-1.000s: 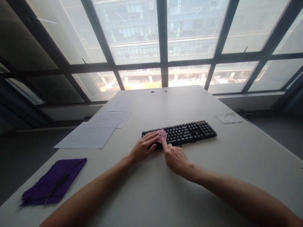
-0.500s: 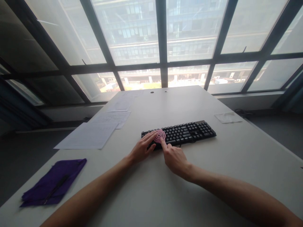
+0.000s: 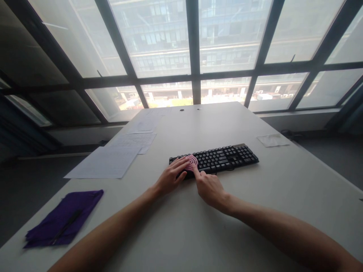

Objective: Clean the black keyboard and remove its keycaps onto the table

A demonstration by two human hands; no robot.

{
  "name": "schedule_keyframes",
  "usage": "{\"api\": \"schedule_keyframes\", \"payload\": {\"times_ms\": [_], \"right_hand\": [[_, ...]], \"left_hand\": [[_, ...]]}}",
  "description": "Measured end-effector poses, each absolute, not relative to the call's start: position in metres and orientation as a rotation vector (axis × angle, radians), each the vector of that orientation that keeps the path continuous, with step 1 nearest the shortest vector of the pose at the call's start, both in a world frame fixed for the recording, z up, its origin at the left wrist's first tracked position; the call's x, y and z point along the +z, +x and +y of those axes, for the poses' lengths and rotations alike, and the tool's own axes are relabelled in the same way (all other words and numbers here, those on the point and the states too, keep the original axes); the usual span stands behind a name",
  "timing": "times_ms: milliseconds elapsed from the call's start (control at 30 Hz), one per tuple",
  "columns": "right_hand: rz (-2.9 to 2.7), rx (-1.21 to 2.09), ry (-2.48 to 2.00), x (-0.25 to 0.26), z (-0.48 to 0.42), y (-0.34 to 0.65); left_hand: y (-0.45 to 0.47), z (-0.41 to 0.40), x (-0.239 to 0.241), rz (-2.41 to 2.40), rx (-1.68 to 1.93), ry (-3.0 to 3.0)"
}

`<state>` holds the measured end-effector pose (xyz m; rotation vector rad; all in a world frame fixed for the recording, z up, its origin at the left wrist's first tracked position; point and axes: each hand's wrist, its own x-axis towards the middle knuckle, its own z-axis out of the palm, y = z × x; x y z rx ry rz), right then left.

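A pink round disc with a spiral of grooves (image 3: 192,161) lies on the left part of a black keyboard (image 3: 221,158). My left hand (image 3: 171,176) rests over the keyboard's left end, its fingers stretched out flat and their tips on the disc's left side. Apart from those fingers, the thumb points toward the disc's lower edge. My right hand (image 3: 210,187) has its index finger stretched out, with the tip at the disc's lower right edge. The other right fingers look folded under and are partly hidden. Nothing shows in either palm.
The keyboard sits on a white table (image 3: 249,226). Paper sheets (image 3: 104,162) line the left side. Nearer me is a folded purple cloth (image 3: 82,204) with a dark slim tool (image 3: 66,226) on it. A thin white tissue-like sheet (image 3: 272,140) lies at the right edge; windows stand behind.
The right index fingertip may have shifted very slightly on the disc. Otherwise both hands, the disc and the keyboard stay in place; the view has moved a little.
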<state>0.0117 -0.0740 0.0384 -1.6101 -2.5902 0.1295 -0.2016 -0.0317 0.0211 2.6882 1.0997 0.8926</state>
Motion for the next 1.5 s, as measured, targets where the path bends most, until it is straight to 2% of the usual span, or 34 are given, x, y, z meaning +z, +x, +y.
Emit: {"api": "schedule_keyframes", "payload": {"times_ms": [1500], "right_hand": [[-2.549,0.198,-1.62,0.0449,-0.0734,0.0124]], "left_hand": [[-0.2017,-0.0305,0.0186,1.111,0.89,2.667]]}}
